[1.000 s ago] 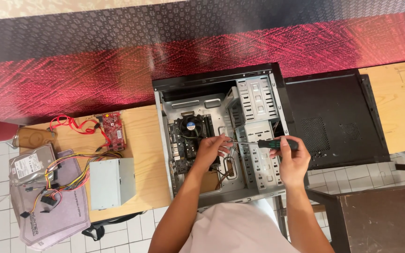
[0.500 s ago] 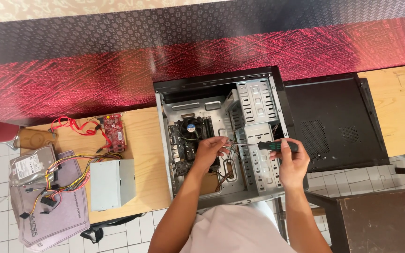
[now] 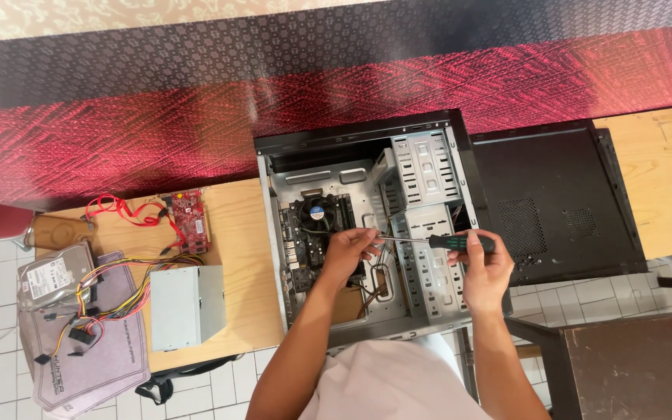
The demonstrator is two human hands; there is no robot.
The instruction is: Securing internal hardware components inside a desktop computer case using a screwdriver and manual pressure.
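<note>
Right hand grip closed on screwdriver, tip at left hand fingers, pinched inside computer case

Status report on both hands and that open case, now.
Right hand grips screwdriver, tip at left hand. Left fingers inside open computer case. Loose cables crowd hands.

A wooden tabletop runs along a red patterned wall. Near its middle an open case lies on its side, reaching over the near edge. Just right of it lies a black side panel. Toward the left end, a grey power supply sits at the near edge, a red card with red cables lies toward the far edge, and a hard drive rests at the left end on a grey mat overhanging the edge.
</note>
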